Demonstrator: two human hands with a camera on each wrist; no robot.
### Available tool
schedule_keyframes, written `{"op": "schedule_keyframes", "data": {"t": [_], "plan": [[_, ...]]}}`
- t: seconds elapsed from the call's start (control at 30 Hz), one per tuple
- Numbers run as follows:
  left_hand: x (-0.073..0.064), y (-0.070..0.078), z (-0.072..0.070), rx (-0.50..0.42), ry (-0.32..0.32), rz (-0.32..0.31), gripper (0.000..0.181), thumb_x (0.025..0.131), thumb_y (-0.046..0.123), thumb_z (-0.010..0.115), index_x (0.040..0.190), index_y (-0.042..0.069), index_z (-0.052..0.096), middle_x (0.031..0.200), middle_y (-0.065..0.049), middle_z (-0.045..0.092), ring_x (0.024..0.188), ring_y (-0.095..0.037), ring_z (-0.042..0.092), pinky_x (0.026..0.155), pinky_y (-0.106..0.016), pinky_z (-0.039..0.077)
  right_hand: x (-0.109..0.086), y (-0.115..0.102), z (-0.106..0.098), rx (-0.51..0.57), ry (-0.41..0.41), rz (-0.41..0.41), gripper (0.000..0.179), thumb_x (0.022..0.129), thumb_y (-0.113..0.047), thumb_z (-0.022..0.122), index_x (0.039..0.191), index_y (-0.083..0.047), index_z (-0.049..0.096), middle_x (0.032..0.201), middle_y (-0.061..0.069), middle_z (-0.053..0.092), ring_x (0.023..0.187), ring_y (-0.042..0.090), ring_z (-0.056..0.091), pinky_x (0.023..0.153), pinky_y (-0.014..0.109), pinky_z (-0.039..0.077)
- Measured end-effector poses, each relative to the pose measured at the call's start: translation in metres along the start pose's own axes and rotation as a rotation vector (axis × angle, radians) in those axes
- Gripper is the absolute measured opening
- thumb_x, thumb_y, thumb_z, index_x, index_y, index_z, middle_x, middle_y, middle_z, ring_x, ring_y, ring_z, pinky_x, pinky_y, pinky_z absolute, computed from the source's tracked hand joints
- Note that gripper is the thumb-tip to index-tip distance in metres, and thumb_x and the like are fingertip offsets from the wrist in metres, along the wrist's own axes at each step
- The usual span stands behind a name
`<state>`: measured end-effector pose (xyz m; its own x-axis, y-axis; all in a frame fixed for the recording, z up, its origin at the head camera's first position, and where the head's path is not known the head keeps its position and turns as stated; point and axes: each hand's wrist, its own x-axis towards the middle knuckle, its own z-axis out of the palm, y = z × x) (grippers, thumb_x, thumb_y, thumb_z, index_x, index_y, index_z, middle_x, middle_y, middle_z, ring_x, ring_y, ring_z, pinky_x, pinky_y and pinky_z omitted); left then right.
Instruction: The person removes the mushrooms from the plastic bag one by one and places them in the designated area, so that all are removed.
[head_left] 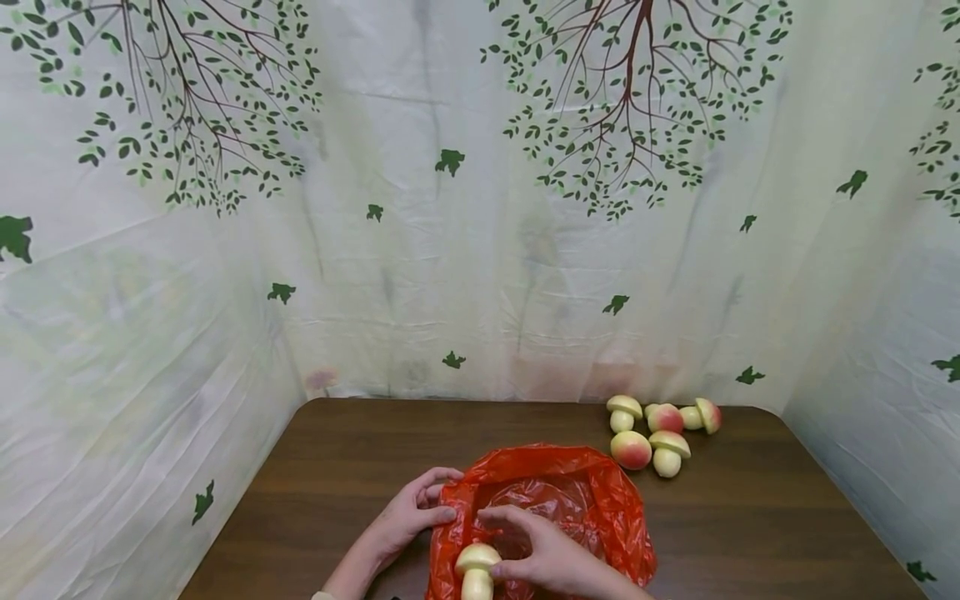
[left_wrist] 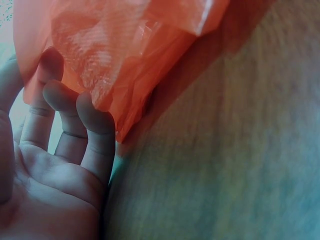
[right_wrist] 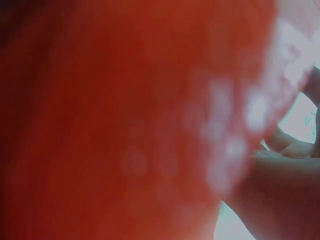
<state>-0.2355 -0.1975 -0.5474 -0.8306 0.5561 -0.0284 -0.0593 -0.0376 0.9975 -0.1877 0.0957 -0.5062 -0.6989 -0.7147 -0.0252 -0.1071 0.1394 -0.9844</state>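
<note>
A red plastic bag (head_left: pixel 637 521) lies on the table with its mouth spread wide. My left hand (head_left: pixel 408 512) holds the bag's left rim, thumb on the inner side and other fingers behind; in the left wrist view, the fingertips (left_wrist: pixel 95 115) meet the thin plastic. Inside the bag, near its left side, is a pale toy mushroom (head_left: pixel 477 557). My right hand (head_left: pixel 551 558) reaches over the opening, thumb at the mushroom's right edge and forefinger spread above its cap. Blurred red plastic covers most of the right wrist view, hiding the other fingers.
Several more toy mushrooms (head_left: pixel 667 446), some with pink caps, stand or lie in a cluster at the table's back right. The brown wooden table (head_left: pixel 352 450) ends at a hanging cloth (head_left: pixel 465 275) printed with trees and leaves, which also closes both sides.
</note>
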Motion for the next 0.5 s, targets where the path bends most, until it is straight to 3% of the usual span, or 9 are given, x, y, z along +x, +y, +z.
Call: {"op": "schedule_keyframes", "data": {"t": [0.17, 0.5], "plan": [[-0.0015, 0.0005, 0.0015, -0.006, -0.003, 0.009, 0.05, 0.106, 0.012, 0.064, 0.15, 0.004, 0.044, 0.124, -0.002, 0.076, 0.107, -0.014, 0.076, 0.088, -0.032, 0.064, -0.0006, 0.0, 0.0006, -0.032, -0.022, -0.007, 0.057, 0.102, -0.017, 0.072, 0.154, -0.008, 0.051, 0.158, 0.022, 0.052, 0.144, 0.045, 0.053, 0.113, 0.052, 0.052], [-0.0036, 0.0022, 0.0033, 0.008, 0.007, 0.03, 0.052, 0.105, 0.011, 0.066, 0.151, -0.001, 0.043, 0.124, -0.003, 0.075, 0.104, -0.014, 0.076, 0.085, -0.031, 0.065, -0.0004, 0.0045, -0.0013, -0.115, -0.063, 0.01, 0.049, 0.105, -0.018, 0.068, 0.153, -0.016, 0.054, 0.154, 0.011, 0.058, 0.136, 0.015, 0.059, 0.112, 0.029, 0.051]]}}
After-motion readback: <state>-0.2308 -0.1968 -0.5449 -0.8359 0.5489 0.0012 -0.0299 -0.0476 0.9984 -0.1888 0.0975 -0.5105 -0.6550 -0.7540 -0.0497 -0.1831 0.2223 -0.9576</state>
